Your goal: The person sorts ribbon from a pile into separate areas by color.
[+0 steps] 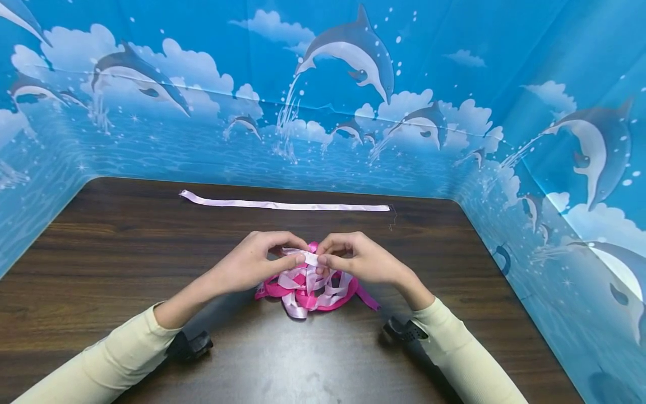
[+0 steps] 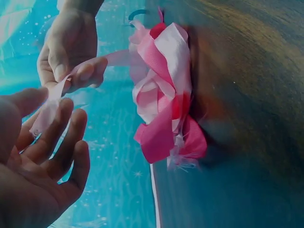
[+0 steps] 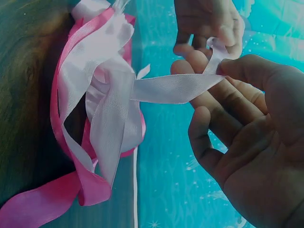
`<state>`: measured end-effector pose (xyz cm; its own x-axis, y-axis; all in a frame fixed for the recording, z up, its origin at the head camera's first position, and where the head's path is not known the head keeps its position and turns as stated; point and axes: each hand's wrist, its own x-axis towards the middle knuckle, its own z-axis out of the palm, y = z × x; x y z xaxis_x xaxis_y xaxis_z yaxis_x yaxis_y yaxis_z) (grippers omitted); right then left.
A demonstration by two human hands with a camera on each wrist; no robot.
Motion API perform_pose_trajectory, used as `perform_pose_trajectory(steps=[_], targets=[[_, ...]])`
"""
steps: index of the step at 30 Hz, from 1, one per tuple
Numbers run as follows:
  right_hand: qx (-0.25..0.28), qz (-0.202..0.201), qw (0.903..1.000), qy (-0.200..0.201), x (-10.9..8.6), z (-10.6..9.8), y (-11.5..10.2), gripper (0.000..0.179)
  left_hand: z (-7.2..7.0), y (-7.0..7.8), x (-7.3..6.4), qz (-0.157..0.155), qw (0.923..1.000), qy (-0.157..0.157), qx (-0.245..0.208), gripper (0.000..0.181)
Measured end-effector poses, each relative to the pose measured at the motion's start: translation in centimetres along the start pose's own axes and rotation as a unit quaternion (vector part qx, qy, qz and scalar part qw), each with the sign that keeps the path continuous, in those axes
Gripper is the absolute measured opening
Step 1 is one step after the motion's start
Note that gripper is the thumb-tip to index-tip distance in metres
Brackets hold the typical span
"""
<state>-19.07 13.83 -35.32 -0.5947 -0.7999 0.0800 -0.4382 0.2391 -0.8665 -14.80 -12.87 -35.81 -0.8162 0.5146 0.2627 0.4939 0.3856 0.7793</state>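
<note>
Both hands meet above a loose pile of pink and pale pink satin ribbons (image 1: 303,294) on the table. A pale pink ribbon (image 1: 311,258) runs between them. My left hand (image 1: 264,261) pinches it near its end (image 2: 43,118) between thumb and fingers. Close beside it, my right hand (image 1: 365,259) grips the same ribbon with thumb against forefinger. From the right fingers the strip (image 3: 166,89) stretches back into the pile, seen in the right wrist view. Frayed threads (image 2: 183,161) hang at one side of the pile in the left wrist view.
A separate pale pink ribbon (image 1: 282,206) lies straight across the back of the dark wooden table (image 1: 126,241), with a loose thread at its right end. A blue dolphin-print cloth (image 1: 192,151) borders the table behind and at the sides. Black wrist devices (image 1: 190,345) sit under both forearms.
</note>
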Motion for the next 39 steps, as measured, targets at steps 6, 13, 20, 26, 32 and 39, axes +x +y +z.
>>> perform_pose_trajectory(steps=[6,13,20,26,32,39], targets=[[-0.014,-0.011,0.9998,0.005,-0.2,-0.1,-0.4,0.009,-0.3,1.0,-0.2,-0.003,0.9996,0.026,0.006,0.013],[-0.045,-0.028,0.9985,0.011,-0.3,-0.3,-0.6,0.017,-0.8,2.0,-0.4,0.018,0.9984,0.052,0.013,0.013],[-0.051,-0.001,0.9982,0.03,-0.6,-1.2,-0.3,0.025,-1.5,2.7,-0.9,0.007,0.9972,0.071,0.021,0.013],[-0.059,0.002,0.9972,0.046,-1.0,-2.1,-0.1,0.025,-2.2,3.0,-1.4,0.001,0.996,0.088,0.016,0.012],[-0.087,0.0,0.9937,0.071,-1.4,-3.0,0.1,0.03,-3.1,3.0,-2.0,-0.001,0.9947,0.101,0.02,0.012],[-0.133,0.009,0.9853,0.107,-1.6,-3.7,0.3,0.026,-4.4,3.3,-3.1,0.001,0.9924,0.119,0.029,0.013]])
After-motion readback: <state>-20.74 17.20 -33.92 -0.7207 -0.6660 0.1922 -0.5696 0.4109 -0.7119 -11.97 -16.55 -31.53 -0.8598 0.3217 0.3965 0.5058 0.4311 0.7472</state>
